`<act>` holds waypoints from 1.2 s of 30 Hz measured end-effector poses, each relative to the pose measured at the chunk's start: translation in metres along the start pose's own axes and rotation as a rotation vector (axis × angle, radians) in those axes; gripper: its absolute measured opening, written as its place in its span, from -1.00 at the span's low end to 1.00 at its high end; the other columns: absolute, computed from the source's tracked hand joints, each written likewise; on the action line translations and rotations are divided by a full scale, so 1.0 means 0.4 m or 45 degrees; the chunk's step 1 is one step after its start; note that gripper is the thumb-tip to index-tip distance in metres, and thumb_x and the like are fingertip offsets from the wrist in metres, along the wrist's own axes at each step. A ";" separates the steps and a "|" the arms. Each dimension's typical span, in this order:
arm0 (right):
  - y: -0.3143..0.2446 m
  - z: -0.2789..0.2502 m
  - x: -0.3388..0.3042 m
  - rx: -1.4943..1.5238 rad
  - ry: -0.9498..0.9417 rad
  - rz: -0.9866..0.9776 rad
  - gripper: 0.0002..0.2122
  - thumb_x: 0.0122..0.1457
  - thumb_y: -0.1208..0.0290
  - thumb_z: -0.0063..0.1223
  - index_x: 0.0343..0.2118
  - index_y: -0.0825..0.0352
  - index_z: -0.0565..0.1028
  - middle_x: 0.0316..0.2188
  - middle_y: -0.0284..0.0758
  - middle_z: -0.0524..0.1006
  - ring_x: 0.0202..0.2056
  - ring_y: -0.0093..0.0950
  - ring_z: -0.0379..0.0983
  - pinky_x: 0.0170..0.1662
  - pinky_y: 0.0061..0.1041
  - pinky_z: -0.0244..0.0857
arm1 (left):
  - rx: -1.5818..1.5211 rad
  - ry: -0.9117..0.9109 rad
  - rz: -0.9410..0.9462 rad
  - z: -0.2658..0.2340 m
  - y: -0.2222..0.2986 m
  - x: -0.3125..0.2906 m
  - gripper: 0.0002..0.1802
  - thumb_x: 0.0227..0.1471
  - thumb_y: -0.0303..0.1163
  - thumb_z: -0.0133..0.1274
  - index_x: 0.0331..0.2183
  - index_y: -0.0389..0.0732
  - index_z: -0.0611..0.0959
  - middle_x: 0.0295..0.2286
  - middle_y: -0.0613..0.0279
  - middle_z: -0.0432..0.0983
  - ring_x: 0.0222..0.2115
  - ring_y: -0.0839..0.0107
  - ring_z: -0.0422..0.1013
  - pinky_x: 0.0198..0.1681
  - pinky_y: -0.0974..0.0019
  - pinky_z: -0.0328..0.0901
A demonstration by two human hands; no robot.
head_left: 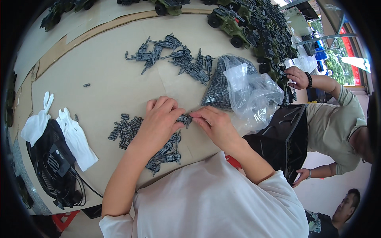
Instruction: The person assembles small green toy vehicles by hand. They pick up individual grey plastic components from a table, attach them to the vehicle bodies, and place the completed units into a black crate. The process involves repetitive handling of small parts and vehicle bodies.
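Note:
Between my two hands, over the middle of the table, is a small dark grey plastic toy gun point(185, 120). My left hand point(160, 118) is closed, pinching its left side. From the other side, the thumb and fingertips of my right hand point(214, 120) pinch its right end; whether they hold a separate small piece is hidden. A heap of short ridged grey plastic pieces point(126, 133) lies left of my left wrist. Several similar toy guns point(166, 154) rest close to my body, partly behind my left forearm. Farther off is a loose spread of more toy guns point(183, 58).
A clear plastic bag point(222, 81) of small grey parts stands beyond my right hand. Green toy vehicles point(230, 25) crowd the far right. White gloves point(77, 139) and a black mesh item with cables point(51, 162) lie left. A co-worker at right holds a black crate point(278, 135).

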State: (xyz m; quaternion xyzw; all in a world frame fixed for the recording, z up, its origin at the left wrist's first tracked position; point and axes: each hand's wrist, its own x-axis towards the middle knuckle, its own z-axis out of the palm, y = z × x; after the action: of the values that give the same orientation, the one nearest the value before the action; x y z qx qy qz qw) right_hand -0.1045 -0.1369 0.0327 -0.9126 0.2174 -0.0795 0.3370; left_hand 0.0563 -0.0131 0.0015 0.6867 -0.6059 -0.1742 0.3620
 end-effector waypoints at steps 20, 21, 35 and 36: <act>-0.044 -0.034 0.041 -0.262 -0.337 0.176 -0.80 0.21 0.31 0.00 -0.27 0.37 0.42 -0.47 -0.14 0.52 -0.40 -0.13 0.49 -0.34 -0.25 0.36 | -0.110 0.149 -0.030 0.031 -0.023 -0.026 -0.66 -0.26 -0.42 0.30 -0.30 -0.21 0.65 -0.36 0.28 0.40 -0.17 0.32 0.30 -0.03 0.21 0.10; -0.045 -0.036 0.042 -0.367 -0.409 0.155 -0.80 0.22 0.29 -0.01 -0.28 0.36 0.41 -0.49 -0.14 0.52 -0.41 -0.13 0.49 -0.35 -0.25 0.36 | -0.111 0.152 -0.036 0.031 -0.026 -0.027 -0.66 -0.25 -0.42 0.30 -0.31 -0.22 0.65 -0.35 0.28 0.40 -0.16 0.32 0.30 -0.03 0.22 0.10; -0.078 0.000 0.067 -0.641 -0.612 0.088 -0.83 0.25 0.34 -0.07 -0.32 0.36 0.37 -0.49 -0.15 0.50 -0.43 -0.13 0.49 -0.38 -0.24 0.38 | -0.102 0.093 -0.090 0.029 -0.037 -0.043 -0.70 -0.20 -0.40 0.26 -0.32 -0.20 0.59 -0.34 0.30 0.41 -0.16 0.33 0.28 -0.01 0.22 0.11; -0.079 0.000 0.066 -0.628 -0.618 0.095 -0.84 0.24 0.36 -0.07 -0.31 0.36 0.37 -0.48 -0.15 0.50 -0.42 -0.13 0.49 -0.38 -0.24 0.38 | -0.074 0.105 -0.080 0.031 -0.037 -0.043 -0.76 -0.17 -0.42 0.20 -0.34 -0.21 0.60 -0.35 0.30 0.42 -0.17 0.33 0.28 -0.02 0.23 0.12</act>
State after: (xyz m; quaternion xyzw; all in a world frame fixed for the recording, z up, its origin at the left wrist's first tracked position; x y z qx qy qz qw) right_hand -0.0701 -0.1273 0.0532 -0.9503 0.1767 0.2071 0.1510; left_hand 0.0548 -0.0001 -0.0206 0.7012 -0.5633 -0.1743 0.4008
